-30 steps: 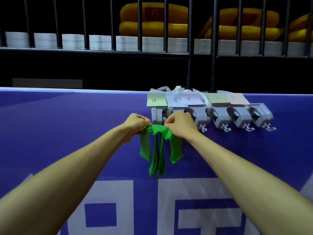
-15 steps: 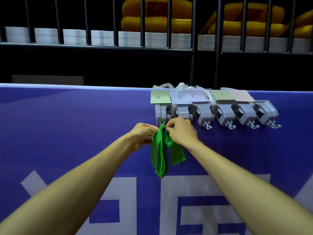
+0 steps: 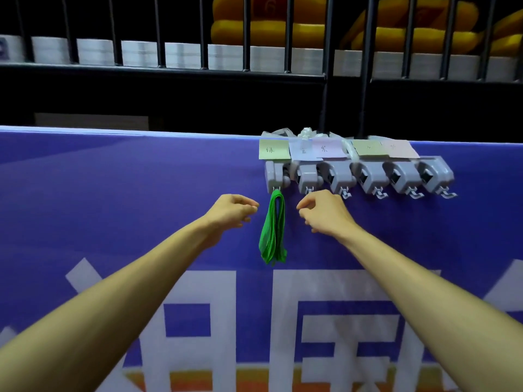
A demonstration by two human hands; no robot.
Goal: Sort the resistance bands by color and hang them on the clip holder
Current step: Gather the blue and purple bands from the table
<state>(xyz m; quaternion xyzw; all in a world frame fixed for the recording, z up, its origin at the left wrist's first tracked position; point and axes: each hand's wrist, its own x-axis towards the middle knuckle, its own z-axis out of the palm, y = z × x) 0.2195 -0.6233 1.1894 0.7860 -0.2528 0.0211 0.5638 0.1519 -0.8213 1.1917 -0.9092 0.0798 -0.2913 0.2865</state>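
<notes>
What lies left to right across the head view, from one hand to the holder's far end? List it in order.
left hand → green bands → right hand → end clip

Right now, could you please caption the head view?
Green resistance bands hang on the clip holder, leftmost hook; left hand and right hand empty alongside.

Up from the left hand (image 3: 230,210), the green sticky note (image 3: 274,149) is reading 绿; up from the right hand (image 3: 325,213), the blue note (image 3: 302,150) is reading 蓝 and the purple note (image 3: 328,148) 紫; far beyond both, a yellow cushion (image 3: 254,32) is showing 6 on its red patch (image 3: 267,7)
</notes>
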